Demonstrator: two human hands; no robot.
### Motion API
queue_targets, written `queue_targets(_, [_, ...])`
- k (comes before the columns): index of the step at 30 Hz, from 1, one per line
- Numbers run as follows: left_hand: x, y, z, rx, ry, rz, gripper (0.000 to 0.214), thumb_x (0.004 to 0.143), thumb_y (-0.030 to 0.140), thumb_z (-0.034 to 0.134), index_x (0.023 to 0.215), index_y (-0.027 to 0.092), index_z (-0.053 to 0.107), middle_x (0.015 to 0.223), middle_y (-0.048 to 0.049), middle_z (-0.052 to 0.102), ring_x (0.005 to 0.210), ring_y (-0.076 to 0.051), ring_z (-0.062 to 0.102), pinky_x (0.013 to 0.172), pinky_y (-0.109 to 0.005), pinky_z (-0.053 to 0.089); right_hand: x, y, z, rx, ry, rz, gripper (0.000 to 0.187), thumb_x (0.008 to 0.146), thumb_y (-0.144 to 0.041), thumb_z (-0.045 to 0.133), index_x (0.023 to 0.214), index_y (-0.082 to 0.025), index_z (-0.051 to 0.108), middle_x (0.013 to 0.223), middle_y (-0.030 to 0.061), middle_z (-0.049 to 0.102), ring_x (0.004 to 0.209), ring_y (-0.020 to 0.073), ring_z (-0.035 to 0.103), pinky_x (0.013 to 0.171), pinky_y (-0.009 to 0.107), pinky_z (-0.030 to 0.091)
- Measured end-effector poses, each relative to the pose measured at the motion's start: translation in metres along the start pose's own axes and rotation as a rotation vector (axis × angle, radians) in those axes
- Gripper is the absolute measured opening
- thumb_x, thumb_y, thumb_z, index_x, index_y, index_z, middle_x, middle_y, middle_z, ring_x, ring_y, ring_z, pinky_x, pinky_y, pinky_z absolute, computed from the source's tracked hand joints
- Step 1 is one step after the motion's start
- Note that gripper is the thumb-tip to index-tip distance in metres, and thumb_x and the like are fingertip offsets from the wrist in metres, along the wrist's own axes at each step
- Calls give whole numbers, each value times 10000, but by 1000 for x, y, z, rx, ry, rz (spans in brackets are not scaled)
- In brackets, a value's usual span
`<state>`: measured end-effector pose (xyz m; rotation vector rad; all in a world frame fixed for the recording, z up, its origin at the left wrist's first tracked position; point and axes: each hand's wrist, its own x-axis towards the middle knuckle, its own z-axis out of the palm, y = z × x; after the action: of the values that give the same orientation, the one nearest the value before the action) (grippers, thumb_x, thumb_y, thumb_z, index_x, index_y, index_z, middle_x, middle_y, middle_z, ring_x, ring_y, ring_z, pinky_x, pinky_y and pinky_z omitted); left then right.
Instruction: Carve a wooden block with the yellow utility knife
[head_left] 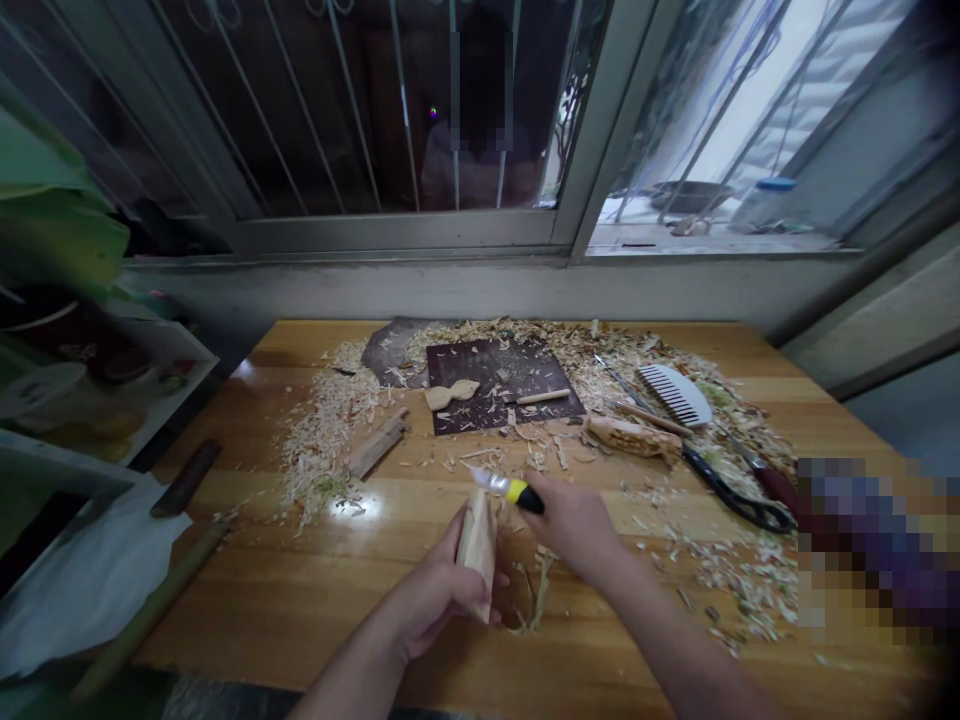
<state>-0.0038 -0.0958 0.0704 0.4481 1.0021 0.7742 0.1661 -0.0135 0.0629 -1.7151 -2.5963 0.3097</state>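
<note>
Head view, inventory. Left hand (439,590): closed round a wood block (478,548), pale, roughly squared, held upright just above the table (300,600). Judged light, stiff, dry-grained, not slippery; best gripped low on the flat sides, as now, clear of the cut end. Right hand (574,525): closed on a knife (508,488), yellow/black handle, short shiny blade pointing left, tip just above the block's top.

Round the hands:
- Shavings (330,440), thin, curly, pale; spread fwd & to both sides.
- Dark mat (525,385) fwd of hands; on it a small carved wood piece (452,394), waisted shape.
- Wood comb (675,392), white-ish, toothed, fwd-right.
- Carved stick (634,437), speckled, near it.
- Scissors (739,495), black handles, right of right hand.
- Wood offcut (379,445), flat, fwd-left.
- Dark-handled tool (186,478), far left; type unclear.
</note>
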Motion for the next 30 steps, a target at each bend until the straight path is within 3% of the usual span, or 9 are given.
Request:
queue_targets(2, [-3,-1,1,26,-6,5,944,424,29,498,1290,298,235,1118,-75,428,879,-220,499,616,-298,432,4,12,-1,-38,-5,99,149,772,-311,471,850,-218,557,738,41,659,639,181,587,488,241,200])
queue_targets(4, [-2,-1,1,58,28,23,976,431,26,518,1311,302,200,1089,-65,445,870,-205,494,605,-263,407,0,16,-3,-28,1,88,136,765,-303,476,835,-219,556,742,37,660,642,178,586,491,243,201])
queue_targets(9, [8,1,-2,115,111,58,1032,461,17,559,1351,279,106,871,-5,530,768,-141,487,595,-204,345,-30,-7,-3,105,-19,-194,87,697,-242,540,777,-215,524,722,-3,634,674,157,564,549,239,253])
queue_targets(12, [10,3,-2,119,119,97,1035,454,2,537,1357,267,106,812,24,543,675,-101,474,573,-184,314,-35,-17,-3,92,-34,-232,140,670,-218,557,806,-209,525,742,3,628,688,164,554,568,244,259])
queue_targets(22, [16,14,2,181,214,26,1009,501,60,506,1362,261,21,720,15,492,664,-130,492,526,-219,311,-7,-16,3,23,-19,-132,105,706,-243,525,802,-213,553,729,14,637,671,153,564,548,238,251])
queue_targets(27, [5,14,3,219,126,10,1022,432,31,509,1351,257,122,901,-33,517,815,-173,492,572,-222,343,13,11,5,-9,-7,88,180,776,-343,464,879,-243,572,774,28,654,681,171,580,517,234,247])
queue_targets(30, [4,11,3,278,139,50,1017,435,40,526,1348,264,138,1094,-43,479,846,-169,478,594,-213,342,18,25,-1,-38,1,161,201,786,-351,445,868,-226,578,761,51,656,650,184,579,499,239,234])
